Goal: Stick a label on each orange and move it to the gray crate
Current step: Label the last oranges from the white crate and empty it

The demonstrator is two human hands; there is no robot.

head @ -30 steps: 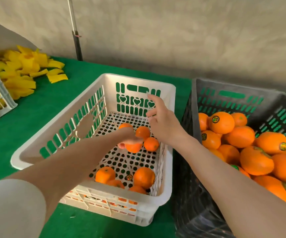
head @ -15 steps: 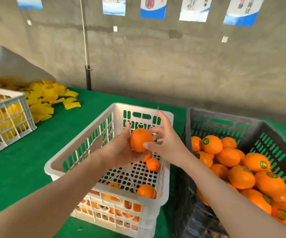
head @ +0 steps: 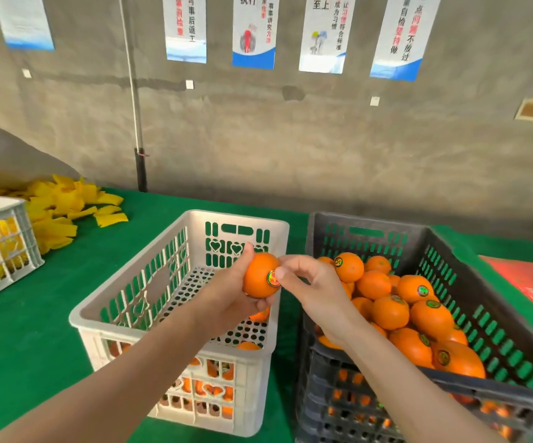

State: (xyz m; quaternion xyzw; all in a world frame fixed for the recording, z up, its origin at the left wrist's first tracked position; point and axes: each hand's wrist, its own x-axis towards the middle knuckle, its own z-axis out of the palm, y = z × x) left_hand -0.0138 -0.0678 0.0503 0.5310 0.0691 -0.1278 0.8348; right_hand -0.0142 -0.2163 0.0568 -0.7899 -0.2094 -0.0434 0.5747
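Above the white crate [head: 236,215], the left hand [head: 226,302] grips the orange [head: 257,273], lifted clear of the few left inside. A label [head: 272,278] is now on its right face. The right hand [head: 316,289] meets it with curled fingertips, pressing or pinching, I cannot tell which. The gray crate [head: 367,219] probably comes next.
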